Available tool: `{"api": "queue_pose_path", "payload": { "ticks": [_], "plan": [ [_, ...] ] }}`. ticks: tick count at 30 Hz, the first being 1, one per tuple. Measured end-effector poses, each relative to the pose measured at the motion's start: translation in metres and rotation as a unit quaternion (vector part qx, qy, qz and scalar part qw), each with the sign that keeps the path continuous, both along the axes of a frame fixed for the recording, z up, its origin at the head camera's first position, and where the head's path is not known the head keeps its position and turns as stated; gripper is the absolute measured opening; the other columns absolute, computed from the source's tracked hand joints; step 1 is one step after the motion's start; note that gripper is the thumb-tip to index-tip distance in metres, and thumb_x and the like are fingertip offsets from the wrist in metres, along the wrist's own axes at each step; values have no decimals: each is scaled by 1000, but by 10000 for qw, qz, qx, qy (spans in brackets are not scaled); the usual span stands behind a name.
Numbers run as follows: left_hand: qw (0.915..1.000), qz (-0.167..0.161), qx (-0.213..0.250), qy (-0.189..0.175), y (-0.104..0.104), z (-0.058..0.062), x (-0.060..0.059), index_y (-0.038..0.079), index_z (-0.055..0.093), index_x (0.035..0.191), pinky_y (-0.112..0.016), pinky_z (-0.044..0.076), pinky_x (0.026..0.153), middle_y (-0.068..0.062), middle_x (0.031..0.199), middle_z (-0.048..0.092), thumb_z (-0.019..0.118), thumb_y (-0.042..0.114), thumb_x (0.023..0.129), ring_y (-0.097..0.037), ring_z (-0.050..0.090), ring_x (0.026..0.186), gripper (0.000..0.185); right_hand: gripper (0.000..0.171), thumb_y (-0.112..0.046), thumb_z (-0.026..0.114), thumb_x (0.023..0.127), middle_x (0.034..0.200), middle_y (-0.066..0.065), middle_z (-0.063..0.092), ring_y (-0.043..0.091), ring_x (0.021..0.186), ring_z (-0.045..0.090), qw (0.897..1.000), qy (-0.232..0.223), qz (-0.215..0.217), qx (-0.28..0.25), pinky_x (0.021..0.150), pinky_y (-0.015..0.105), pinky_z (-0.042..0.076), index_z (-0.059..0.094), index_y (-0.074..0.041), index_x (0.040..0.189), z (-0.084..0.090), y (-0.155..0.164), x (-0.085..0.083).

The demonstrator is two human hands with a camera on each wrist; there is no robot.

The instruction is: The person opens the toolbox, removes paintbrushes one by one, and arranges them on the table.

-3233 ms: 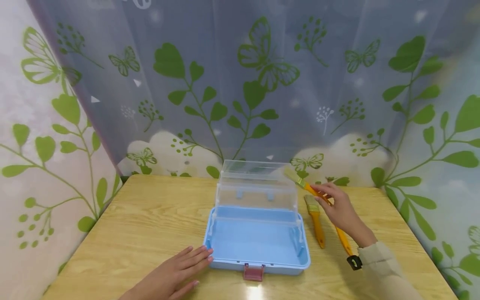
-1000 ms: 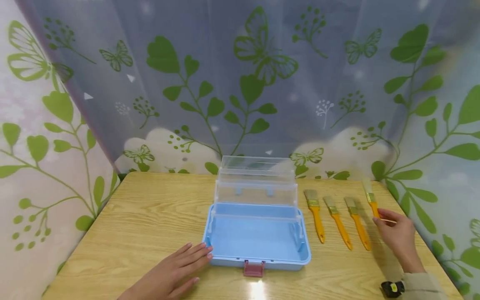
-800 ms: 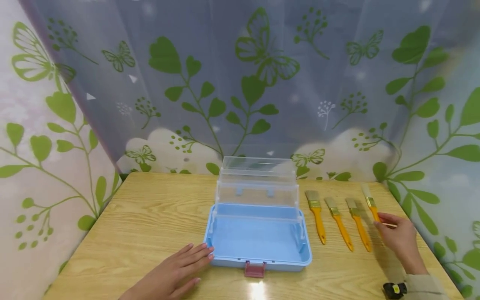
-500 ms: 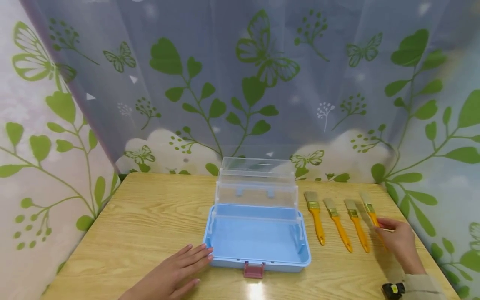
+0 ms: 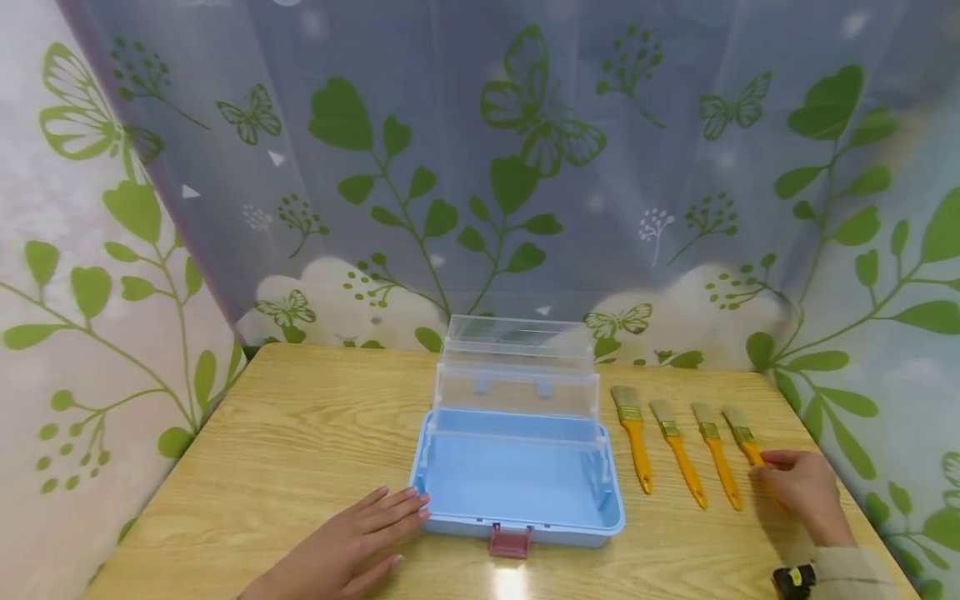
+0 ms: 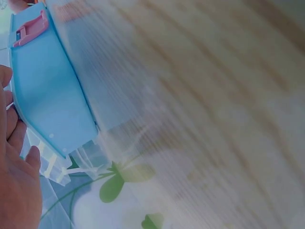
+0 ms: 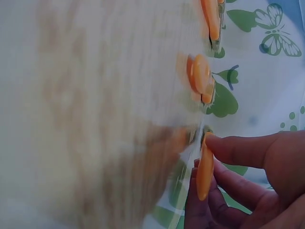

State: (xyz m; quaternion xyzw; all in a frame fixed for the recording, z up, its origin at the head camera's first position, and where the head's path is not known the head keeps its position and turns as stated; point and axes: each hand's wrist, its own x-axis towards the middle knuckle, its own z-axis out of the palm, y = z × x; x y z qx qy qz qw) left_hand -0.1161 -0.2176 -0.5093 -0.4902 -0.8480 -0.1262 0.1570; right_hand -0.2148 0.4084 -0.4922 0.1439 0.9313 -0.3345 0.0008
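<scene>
My right hand [image 5: 806, 492] pinches the orange handle of a paintbrush [image 5: 742, 429] low over the table, at the right end of a row. In the right wrist view, thumb and fingers close on this paintbrush's handle [image 7: 205, 171]. Left of it lie three more paintbrushes with pale bristles: a wide paintbrush [image 5: 633, 442], a narrower paintbrush [image 5: 681, 457] and another paintbrush [image 5: 717, 457]. My left hand [image 5: 345, 537] lies with straight fingers, fingertips at the left front corner of a light blue plastic box [image 5: 562, 533]. Its pink latch [image 5: 510, 542] faces me.
The box's clear lid and trays [image 5: 517, 379] stand raised at its back. Around the wooden table [image 5: 322, 417] hang patterned curtains [image 5: 420, 125] on the back and both sides. A small black device [image 5: 793, 581] sits at my right wrist.
My right hand has moved from beside the box to the table's right side and lowered the paintbrush into line with the others there. My left hand has stayed at the box.
</scene>
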Motion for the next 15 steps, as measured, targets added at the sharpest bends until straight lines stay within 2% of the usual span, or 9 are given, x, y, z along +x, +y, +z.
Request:
{"api": "queue_pose_path", "payload": {
  "ticks": [2, 5, 10, 15],
  "plan": [
    [10000, 44, -8, -75, 0, 0, 0, 5, 45, 154, -23, 4, 127, -11, 158, 45, 61, 25, 103, -23, 39, 148, 57, 42, -14, 73, 89, 98, 27, 72, 47, 95, 63, 9999, -26, 98, 93, 64, 33, 53, 66, 19, 115, -2, 2, -2],
    [10000, 24, 19, -82, 0, 1, 0, 5, 45, 153, -24, 4, 127, -12, 157, 46, 61, 25, 103, -23, 40, 148, 56, 40, -15, 73, 88, 103, 31, 71, 52, 103, 60, 9996, -5, 120, 260, 70, 39, 53, 68, 17, 112, -4, 5, -5],
    [9999, -79, 106, 50, 0, 1, -1, 3, 45, 153, -25, 5, 127, -13, 157, 46, 59, 25, 104, -22, 38, 149, 55, 42, -14, 74, 86, 104, 31, 71, 52, 102, 61, 9997, -51, 72, 235, 69, 39, 54, 67, 17, 113, -6, 7, -7],
    [9997, -136, 150, 147, 0, -1, -1, 3, 44, 153, -26, 6, 128, -13, 157, 46, 57, 25, 105, -22, 38, 149, 54, 42, -13, 73, 86, 96, 27, 73, 43, 91, 65, 9997, -46, 72, 210, 64, 34, 53, 66, 19, 113, -3, 5, -7]
  ]
}}
